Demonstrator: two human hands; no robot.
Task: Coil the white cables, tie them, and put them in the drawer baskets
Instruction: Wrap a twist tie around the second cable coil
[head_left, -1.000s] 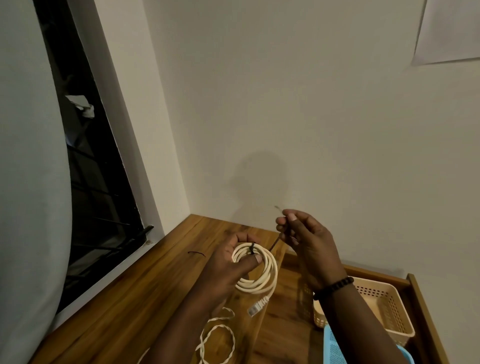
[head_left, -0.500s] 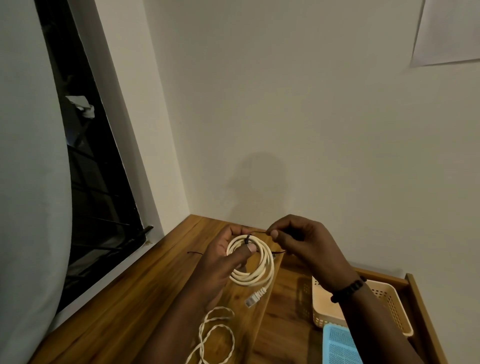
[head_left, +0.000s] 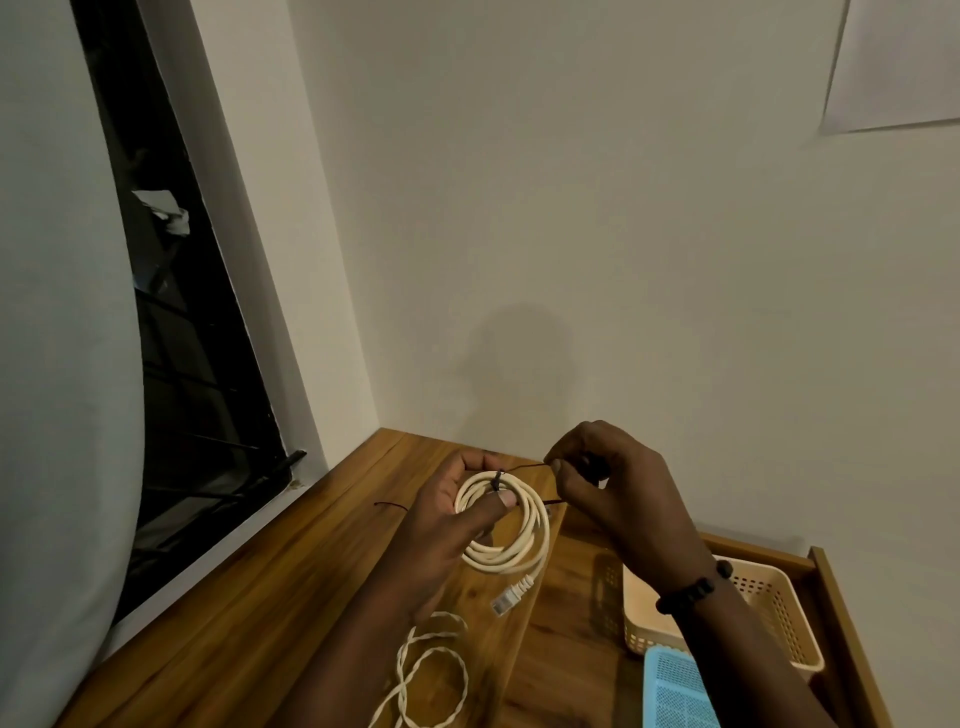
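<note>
— Wooden desk top meets a plain cream wall in a corner, dark window to the left. What is being worked on?

— A coiled white cable (head_left: 506, 525), held up above the desk top (head_left: 291, 587) near its back edge. The left hand (head_left: 452, 525) is clamped on the coil, thumb pressing its loops beside a thin black tie (head_left: 497, 480) wrapped round the top. The right hand (head_left: 608, 483) is pinched shut on the tie's free tail, just right of the coil. The cable's plug hangs free below.

— So how far along is it?

— This cable looks coiled and its tie is on but seemingly not finished; it is not yet in a basket. Nearer the front edge a twisted white cable (head_left: 431, 670) lies loose on the desk top, uncoiled and untied.

— And the baskets?

— To the right, in an open drawer (head_left: 841, 623), sit a beige basket (head_left: 774, 618) and a blue basket (head_left: 675, 691). No cable is visible in either, though the right arm hides part of both. Another black tie (head_left: 390, 505) lies on the desk top left of the hands.
</note>
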